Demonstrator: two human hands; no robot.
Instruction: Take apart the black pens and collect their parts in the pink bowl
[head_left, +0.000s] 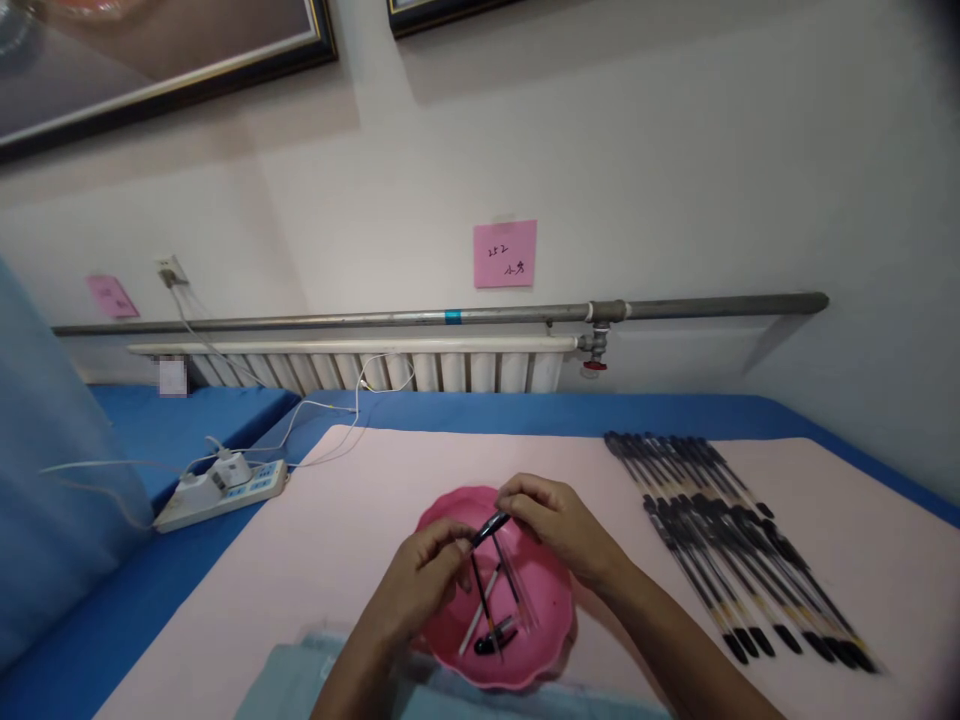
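Both my hands meet above a pink scalloped bowl (551,640). A short, glossy black pen part (491,528) runs between them, tilted up to the right. My left hand (431,570) pinches its lower end; my right hand (551,520) closes on its upper end. Fingers hide both ends. Inside the bowl lie thin dark rods like pen refills (482,592), a white stick (474,625), clear tubes and a black cap-like piece (495,637).
To the right, pens (750,560) with clear barrels and black ends lie in two rows on the pink sheet (300,570). A white power strip (225,495) with cables sits at left. Light blue cloth (292,680) is in front. A radiator (480,370) and pipe stand behind.
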